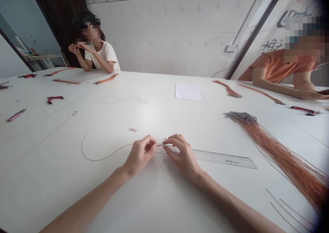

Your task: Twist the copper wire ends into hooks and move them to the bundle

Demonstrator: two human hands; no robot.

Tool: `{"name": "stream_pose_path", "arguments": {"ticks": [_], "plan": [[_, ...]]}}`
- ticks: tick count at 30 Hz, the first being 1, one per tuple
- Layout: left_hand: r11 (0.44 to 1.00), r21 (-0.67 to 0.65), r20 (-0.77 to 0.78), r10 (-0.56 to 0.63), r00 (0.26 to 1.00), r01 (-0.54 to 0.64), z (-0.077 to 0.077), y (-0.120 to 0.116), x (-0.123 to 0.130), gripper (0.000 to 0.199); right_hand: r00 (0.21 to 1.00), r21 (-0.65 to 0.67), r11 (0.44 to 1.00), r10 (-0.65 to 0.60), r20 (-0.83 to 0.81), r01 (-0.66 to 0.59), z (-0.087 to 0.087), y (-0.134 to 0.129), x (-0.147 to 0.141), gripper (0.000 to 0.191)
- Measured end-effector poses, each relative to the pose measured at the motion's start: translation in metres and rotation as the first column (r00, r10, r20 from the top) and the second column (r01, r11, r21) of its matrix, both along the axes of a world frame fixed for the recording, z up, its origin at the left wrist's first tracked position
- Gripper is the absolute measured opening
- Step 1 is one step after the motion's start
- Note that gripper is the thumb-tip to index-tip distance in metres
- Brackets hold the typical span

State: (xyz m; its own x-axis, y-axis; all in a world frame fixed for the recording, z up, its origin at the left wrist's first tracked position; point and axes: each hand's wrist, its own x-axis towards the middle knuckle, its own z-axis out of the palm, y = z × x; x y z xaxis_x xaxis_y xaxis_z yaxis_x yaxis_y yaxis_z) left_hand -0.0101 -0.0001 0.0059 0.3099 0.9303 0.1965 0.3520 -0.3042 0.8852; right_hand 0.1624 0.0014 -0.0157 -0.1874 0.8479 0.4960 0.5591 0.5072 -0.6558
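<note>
My left hand [142, 151] is closed in a pinch on a thin reddish-brown line [102, 159], close to a small dark fish hook [164, 140]. That line trails out to the left of the hand in a loose curve over the white table. With thumb and index finger, my right hand [182, 153] grips the hook, whose bend shows above the fingertips. Under and beside the right hand lies a clear ruler [226, 159], pointing right. Just beyond my left hand is a small printed packet [132, 129]. The fingers hide where line and hook meet.
A thick bundle of orange lines with hooks [257, 130] lies at the right. A white paper [189, 92], red-handled pliers [55, 99], a pink cutter-like tool [16, 115] and another hooked line [61, 125] are on the table [159, 198]. Two people sit across, one left, one right.
</note>
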Motion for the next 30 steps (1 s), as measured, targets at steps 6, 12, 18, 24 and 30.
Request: {"name": "stream_pose_path", "arguments": {"ticks": [6,12,18,24,30], "plan": [[0.999,-0.044,0.02,0.007,1.0,-0.006,0.0025,-0.0001,-0.0004,0.02,1.0,0.002,1.0,0.017,-0.024,-0.017,0.0031,-0.0016,-0.0011,0.01],[1.0,0.006,0.029,0.016,0.999,-0.016,0.004,-0.0003,-0.0004,0.018,0.999,0.027,0.999,0.028,-0.03,-0.028,0.004,-0.0041,-0.0019,0.009],[0.996,0.084,0.019,0.012,1.0,-0.013,0.0053,-0.0019,0.0005,0.007,0.999,0.183,0.983,0.021,-0.038,-0.014,0.0019,-0.003,-0.0008,0.007],[0.968,0.25,-0.001,0.029,1.0,-0.027,0.0023,-0.0046,0.0009,0.007,1.0,0.304,0.952,0.026,-0.018,-0.019,0.0019,-0.0048,-0.0014,0.01],[0.887,0.461,-0.076,0.042,0.996,-0.002,-0.0036,-0.0056,0.0,0.01,0.999,0.355,0.935,0.027,-0.018,-0.019,0.0021,-0.0057,-0.0022,0.011]]}}
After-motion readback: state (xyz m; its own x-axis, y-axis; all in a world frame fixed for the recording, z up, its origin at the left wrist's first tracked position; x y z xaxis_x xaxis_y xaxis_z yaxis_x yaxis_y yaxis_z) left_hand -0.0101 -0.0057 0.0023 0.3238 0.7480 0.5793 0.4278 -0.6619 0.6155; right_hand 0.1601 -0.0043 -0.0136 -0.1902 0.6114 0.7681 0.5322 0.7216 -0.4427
